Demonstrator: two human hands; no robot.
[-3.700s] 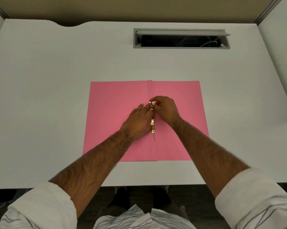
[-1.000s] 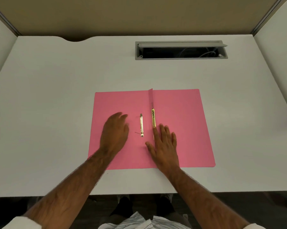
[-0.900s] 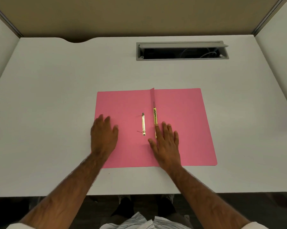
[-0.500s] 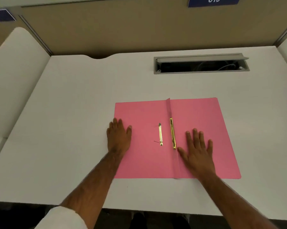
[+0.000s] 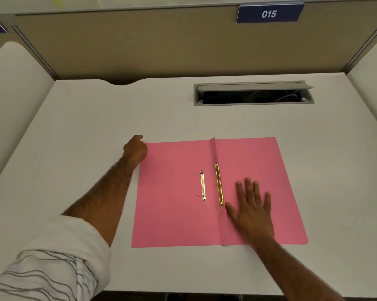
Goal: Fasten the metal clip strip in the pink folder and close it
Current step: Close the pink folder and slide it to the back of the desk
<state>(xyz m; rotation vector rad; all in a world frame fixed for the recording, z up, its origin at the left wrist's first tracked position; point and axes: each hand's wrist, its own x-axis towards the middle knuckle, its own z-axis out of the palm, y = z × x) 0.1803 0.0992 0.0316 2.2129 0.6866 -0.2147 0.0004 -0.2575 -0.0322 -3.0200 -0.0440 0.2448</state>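
The pink folder lies open and flat on the white desk. A gold metal clip strip runs along the right side of its spine fold. A second, shorter gold strip lies loose on the left flap. My left hand is at the far left corner of the left flap, fingers curled at the edge; whether it pinches the flap cannot be told. My right hand rests flat, fingers spread, on the right flap beside the clip strip.
A grey cable slot with its lid open is set into the desk at the back right. Beige partition walls enclose the desk, with a blue "015" sign above. The desk's front edge runs below the folder.
My left hand has slid from the middle of the left flap's outer edge up to its far corner. My right hand moved rightward off the spine. The camera tilted up.
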